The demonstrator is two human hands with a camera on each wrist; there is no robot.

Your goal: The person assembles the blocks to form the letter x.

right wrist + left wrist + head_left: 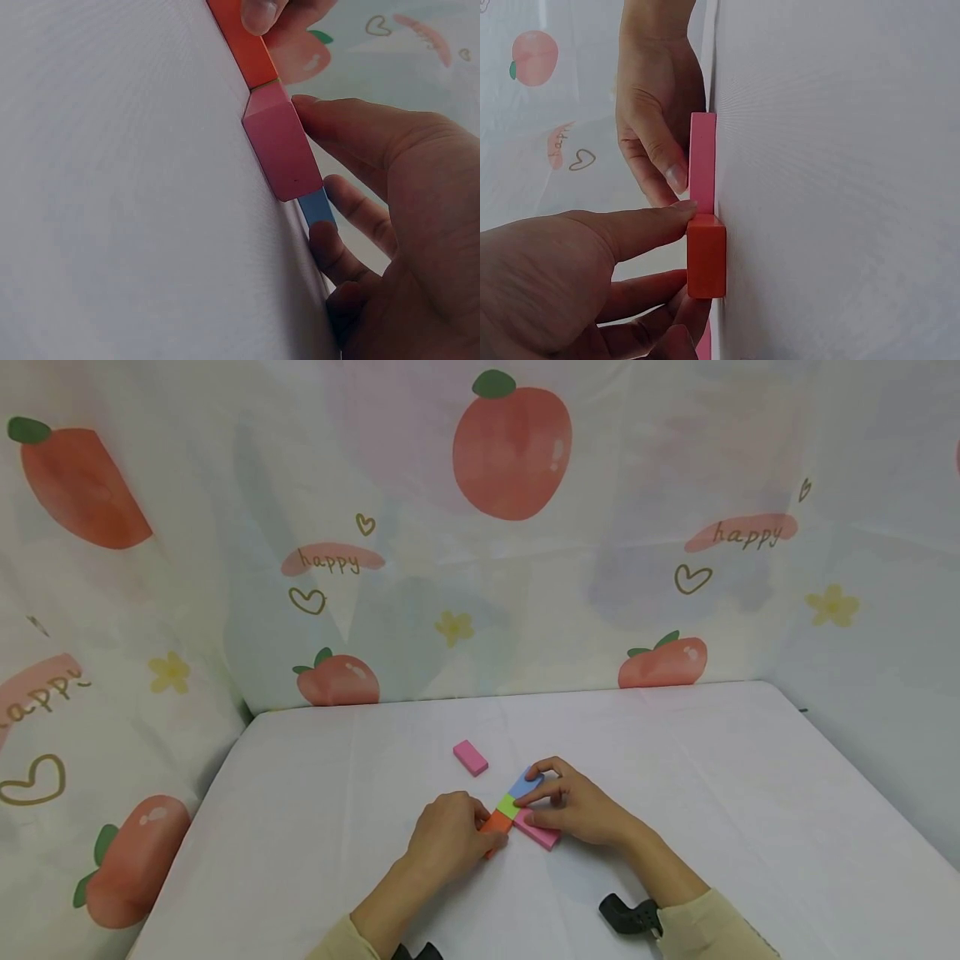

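My left hand (447, 837) pinches an orange block (497, 823) between thumb and fingers, on the white table. A small green block (509, 807) lies against its far end, with a blue block (525, 785) continuing the diagonal row. Beside the green one, a pink block (537, 833) juts out toward the lower right, also seen in the right wrist view. Spread over these pieces, my right hand (585, 802) touches the pink block with its thumb, while bent fingertips rest on the row around the blue block.
Another pink block (471, 758) lies apart, farther back on the white-covered table (360, 760). A printed fabric backdrop (405, 460) hangs behind and at the sides. Dark wrist-camera gear (628, 916) sits by the right sleeve.
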